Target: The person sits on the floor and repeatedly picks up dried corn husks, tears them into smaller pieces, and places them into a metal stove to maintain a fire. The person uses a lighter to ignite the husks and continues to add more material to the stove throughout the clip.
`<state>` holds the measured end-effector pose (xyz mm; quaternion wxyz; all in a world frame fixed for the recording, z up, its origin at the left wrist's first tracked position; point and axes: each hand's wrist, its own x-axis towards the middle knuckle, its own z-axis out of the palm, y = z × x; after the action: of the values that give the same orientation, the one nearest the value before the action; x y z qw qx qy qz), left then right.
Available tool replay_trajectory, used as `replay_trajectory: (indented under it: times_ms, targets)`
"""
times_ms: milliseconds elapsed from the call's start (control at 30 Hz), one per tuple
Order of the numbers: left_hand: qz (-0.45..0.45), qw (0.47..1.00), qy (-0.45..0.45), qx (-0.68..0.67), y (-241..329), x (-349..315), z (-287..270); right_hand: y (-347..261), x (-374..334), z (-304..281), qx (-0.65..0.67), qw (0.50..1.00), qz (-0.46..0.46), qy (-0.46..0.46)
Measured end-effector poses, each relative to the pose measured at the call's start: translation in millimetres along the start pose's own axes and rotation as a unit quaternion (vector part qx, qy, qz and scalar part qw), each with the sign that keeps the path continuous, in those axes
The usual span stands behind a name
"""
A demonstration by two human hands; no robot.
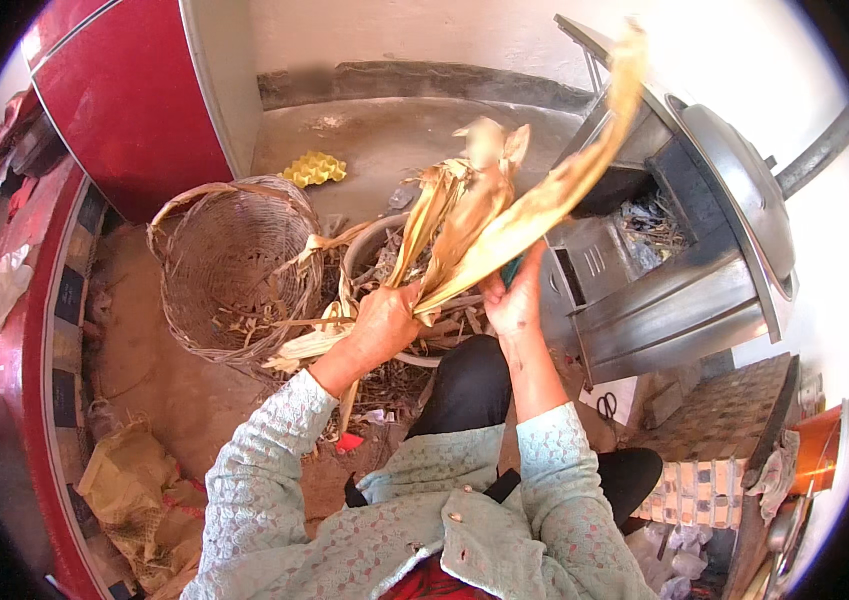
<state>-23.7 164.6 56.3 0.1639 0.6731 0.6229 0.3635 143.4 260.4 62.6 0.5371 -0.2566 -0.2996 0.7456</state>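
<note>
Leaves (542, 210), long, dry and yellow, stick up in a bunch above a round, pale tub (419, 360) on the brown floor (134, 340). The left hand (389, 322) grips them low down. The right hand (514, 300) is closed around a small green thing (511, 269), mostly hidden. A brown woven basket (214, 240) sits by the tub's left edge.

Pale wall (424, 35) with dark band (464, 82) along its base, dusty brown floor (134, 310), glossy red cabinet (134, 110) upper left, red worktop (16, 375) with tiled side at left, tiled ledge (689, 490) lower right, bright light upper right.
</note>
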Motion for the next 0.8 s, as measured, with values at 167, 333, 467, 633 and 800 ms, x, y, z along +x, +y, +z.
replay_trajectory:
  times_ms: [167,333,467,633,800]
  targets:
    - [0.070,0.995,-0.063,-0.017,-5.9,3.6,15.3,-33.8,-9.4,-16.8,-0.059,0.988,-0.138,0.048]
    - [0.065,0.990,-0.105,0.066,16.4,14.4,22.2,-73.4,-20.0,-15.0,-0.109,0.971,-0.206,-0.061]
    - [0.095,0.978,-0.101,0.158,32.6,24.8,35.2,-99.9,-31.5,-26.0,-0.138,0.949,-0.279,-0.056]
    - [0.176,0.963,-0.089,0.183,63.9,39.1,62.3,-143.0,-69.2,-30.5,-0.263,0.922,-0.276,0.064]
    - [0.318,0.914,0.028,0.250,91.0,48.3,100.5,-186.2,-101.9,-81.6,-0.661,0.682,-0.252,0.187]
